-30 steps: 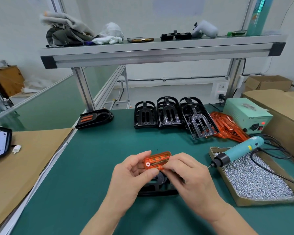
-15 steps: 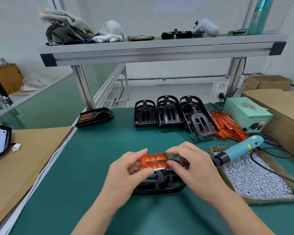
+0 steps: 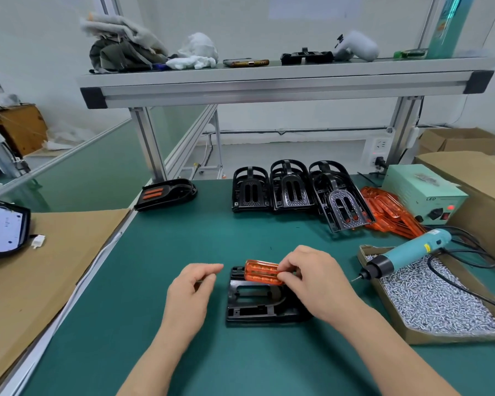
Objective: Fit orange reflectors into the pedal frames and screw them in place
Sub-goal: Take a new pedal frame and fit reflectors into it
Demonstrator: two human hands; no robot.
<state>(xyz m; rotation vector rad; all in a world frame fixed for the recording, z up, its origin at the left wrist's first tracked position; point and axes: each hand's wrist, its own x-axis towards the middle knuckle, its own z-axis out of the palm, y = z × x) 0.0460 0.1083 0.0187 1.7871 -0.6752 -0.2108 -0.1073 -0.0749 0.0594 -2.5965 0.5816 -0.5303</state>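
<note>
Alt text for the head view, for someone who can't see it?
The right hand pinches an orange reflector at the far end of a pedal frame on the bench; the left hand is beside the frame, apart. An electric screwdriver lies on the screw box.

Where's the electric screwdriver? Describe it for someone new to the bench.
On the green mat, look right to the cardboard tray of silver screws. The electric screwdriver lies across the tray's far corner, bit pointing left. Unlike the boxy pale-green power unit behind it, it is a teal barrel with a black nose and trailing cable.
</note>
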